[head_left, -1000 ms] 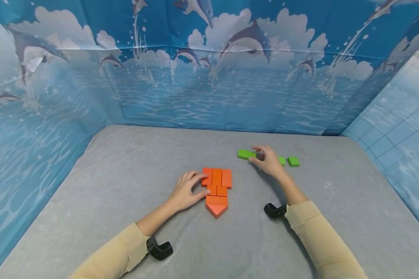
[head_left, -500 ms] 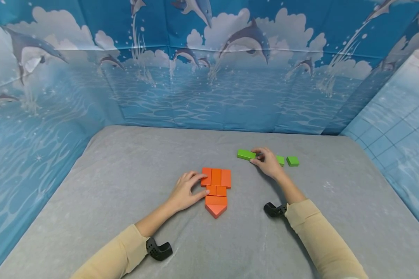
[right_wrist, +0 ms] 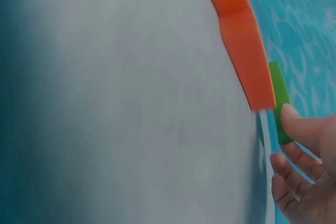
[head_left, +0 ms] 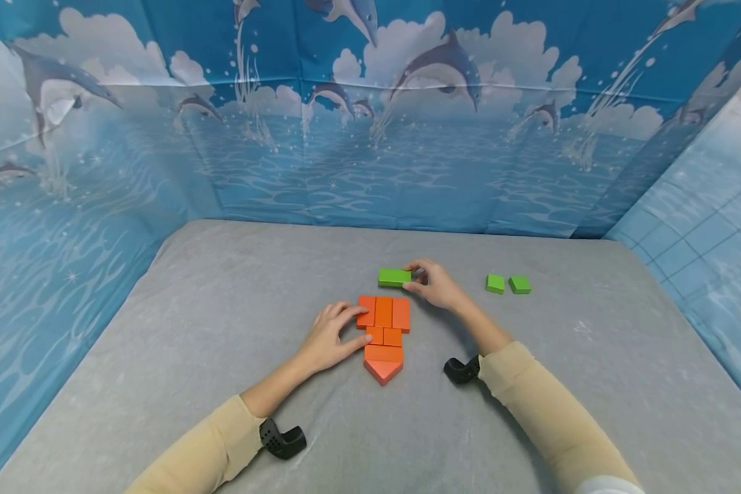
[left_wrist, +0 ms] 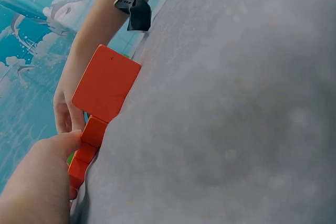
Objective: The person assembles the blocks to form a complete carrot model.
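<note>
Several orange blocks (head_left: 383, 313) lie together on the grey surface, ending in a triangular orange block (head_left: 383, 371) that points toward me. My left hand (head_left: 330, 340) rests along their left side, forefinger on the upper left block and thumb against a small square one; the left wrist view shows the thumb (left_wrist: 67, 141) by the blocks. Behind the orange group, my right hand (head_left: 435, 285) pinches the right end of a long green block (head_left: 394, 277) between thumb and fingers. The right wrist view shows this green block (right_wrist: 280, 100) partly behind an orange one.
Two small green blocks, a nearer-left one (head_left: 495, 283) and one beside it (head_left: 520, 285), lie at the right rear of the grey table (head_left: 253, 274). A blue dolphin-print curtain (head_left: 346, 171) hangs behind and along both sides. Each wrist carries a black device.
My right hand has carried the long green block leftward, from near the small green blocks to behind the orange group. The left hand stays in place.
</note>
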Action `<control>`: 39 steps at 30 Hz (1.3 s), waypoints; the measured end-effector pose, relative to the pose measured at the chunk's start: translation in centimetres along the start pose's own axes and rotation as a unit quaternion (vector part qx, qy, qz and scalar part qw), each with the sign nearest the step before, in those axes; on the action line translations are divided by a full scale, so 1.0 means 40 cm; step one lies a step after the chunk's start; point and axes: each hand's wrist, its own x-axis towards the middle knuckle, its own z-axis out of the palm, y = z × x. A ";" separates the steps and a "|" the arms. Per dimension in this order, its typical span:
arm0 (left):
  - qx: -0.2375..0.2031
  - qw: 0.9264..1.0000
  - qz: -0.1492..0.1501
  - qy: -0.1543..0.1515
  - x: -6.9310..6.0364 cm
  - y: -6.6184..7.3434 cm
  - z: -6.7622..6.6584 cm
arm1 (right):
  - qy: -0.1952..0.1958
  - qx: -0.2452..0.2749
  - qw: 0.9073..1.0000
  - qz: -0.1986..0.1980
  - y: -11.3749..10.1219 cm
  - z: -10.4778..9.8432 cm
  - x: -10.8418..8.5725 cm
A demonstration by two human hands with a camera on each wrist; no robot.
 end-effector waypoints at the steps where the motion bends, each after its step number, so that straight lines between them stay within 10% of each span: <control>1: 0.001 1.000 -0.001 -0.001 0.001 -0.001 0.000 | -0.007 0.000 1.000 -0.002 -0.004 0.005 0.004; 39: 0.001 1.000 -0.003 -0.003 0.000 0.004 -0.005 | -0.086 0.055 0.995 -0.005 -0.006 0.016 0.019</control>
